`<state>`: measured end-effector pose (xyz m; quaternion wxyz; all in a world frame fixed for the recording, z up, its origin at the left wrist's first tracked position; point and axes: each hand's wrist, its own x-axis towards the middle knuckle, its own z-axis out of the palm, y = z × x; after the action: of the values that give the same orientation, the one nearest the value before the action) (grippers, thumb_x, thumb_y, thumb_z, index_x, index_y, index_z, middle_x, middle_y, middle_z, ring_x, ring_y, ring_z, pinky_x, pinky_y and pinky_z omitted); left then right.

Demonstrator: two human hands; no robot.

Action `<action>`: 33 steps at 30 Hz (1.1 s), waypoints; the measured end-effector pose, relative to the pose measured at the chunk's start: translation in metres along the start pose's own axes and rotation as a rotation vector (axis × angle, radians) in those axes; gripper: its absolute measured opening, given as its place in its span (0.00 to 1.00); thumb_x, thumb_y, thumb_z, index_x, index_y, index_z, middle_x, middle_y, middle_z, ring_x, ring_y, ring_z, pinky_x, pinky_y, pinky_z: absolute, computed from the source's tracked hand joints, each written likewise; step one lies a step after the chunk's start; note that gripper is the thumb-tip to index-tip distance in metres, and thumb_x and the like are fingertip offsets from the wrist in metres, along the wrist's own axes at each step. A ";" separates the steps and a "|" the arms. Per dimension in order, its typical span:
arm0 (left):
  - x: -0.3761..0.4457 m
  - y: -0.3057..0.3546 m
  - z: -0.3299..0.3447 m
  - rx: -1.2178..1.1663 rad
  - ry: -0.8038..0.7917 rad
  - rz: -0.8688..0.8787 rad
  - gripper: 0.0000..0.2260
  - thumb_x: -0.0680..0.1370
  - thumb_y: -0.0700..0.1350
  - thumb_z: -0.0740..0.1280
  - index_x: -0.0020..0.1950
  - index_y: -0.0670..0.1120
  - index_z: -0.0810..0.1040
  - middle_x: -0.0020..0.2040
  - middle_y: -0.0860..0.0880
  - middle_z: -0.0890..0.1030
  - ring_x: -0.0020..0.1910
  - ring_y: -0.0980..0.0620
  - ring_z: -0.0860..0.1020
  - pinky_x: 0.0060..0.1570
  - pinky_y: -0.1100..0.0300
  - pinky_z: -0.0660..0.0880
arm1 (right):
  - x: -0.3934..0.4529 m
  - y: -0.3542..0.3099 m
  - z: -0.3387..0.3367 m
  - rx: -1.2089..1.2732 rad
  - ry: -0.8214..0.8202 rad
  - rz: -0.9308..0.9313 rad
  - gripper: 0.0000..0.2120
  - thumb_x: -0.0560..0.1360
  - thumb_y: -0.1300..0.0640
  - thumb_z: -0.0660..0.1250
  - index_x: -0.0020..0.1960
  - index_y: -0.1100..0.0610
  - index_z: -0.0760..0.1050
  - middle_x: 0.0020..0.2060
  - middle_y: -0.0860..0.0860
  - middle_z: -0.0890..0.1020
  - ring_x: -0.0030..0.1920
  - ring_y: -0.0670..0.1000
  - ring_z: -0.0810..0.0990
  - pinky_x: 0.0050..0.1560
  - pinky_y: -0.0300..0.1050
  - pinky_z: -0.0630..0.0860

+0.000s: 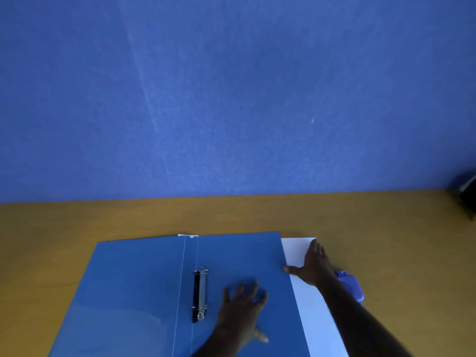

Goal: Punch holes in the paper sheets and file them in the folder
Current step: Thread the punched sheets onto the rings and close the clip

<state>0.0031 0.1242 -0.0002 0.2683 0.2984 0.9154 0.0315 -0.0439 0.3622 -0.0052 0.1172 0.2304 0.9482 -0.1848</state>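
Blue folder lies spread open on the wooden counter, its ring clip showing just right of the spine. The left hand presses flat on the right flap, fingers spread and straight, holding nothing. Just beside the folder's right edge lie the white paper sheets, partly tucked beneath the flap; the right hand rests flat on them, fingers apart. A purple hole punch sits near the paper's far side, partly hidden by the right forearm. Punching seems not yet begun: the sheets look unpunched and nothing sits on the rings. Next, I judge, the sheets must be drawn clear, squared, and fed into the punch.
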 end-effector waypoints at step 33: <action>-0.006 -0.002 -0.007 -0.077 0.010 0.004 0.47 0.70 0.61 0.72 0.80 0.53 0.47 0.81 0.50 0.46 0.80 0.44 0.47 0.73 0.34 0.44 | -0.046 -0.001 -0.053 0.466 0.001 0.253 0.18 0.65 0.55 0.78 0.50 0.64 0.84 0.42 0.59 0.86 0.41 0.56 0.84 0.40 0.51 0.78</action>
<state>0.0030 0.1201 0.0085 0.2750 0.2897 0.9142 0.0691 -0.0118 0.3645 0.0574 0.0829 0.3681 0.8437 -0.3819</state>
